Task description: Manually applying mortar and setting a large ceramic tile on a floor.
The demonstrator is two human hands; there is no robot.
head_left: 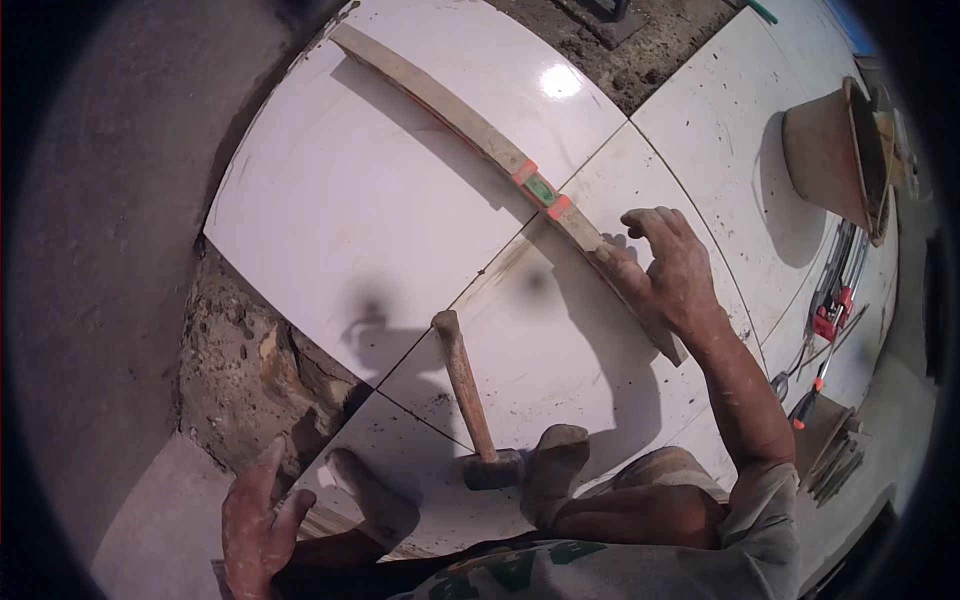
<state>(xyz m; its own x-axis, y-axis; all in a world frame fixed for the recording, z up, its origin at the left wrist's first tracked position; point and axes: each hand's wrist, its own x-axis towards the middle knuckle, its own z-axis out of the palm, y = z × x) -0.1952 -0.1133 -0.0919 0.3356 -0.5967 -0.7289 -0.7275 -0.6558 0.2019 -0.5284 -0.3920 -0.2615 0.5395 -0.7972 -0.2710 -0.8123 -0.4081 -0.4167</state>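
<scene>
A long, dirt-coated spirit level (440,105) with a green vial and orange-red trim lies diagonally across the large white floor tiles (330,200). My right hand (672,270) is at the level's near end, thumb against it, fingers spread and slightly bent, not wrapped round it. At lower left, my left hand (258,525) hangs with fingers apart and nothing in it. Between my hands a mallet (465,385) with a wooden handle and dark head rests on the tiles near my feet.
Rough mortar bed (240,345) shows at the left, with more mortar (640,50) at the far side. A dirty bucket (830,150) stands on the right. Beside it lies a red-and-silver tile cutter (835,300), with a stack of thin pieces (835,460) nearer me.
</scene>
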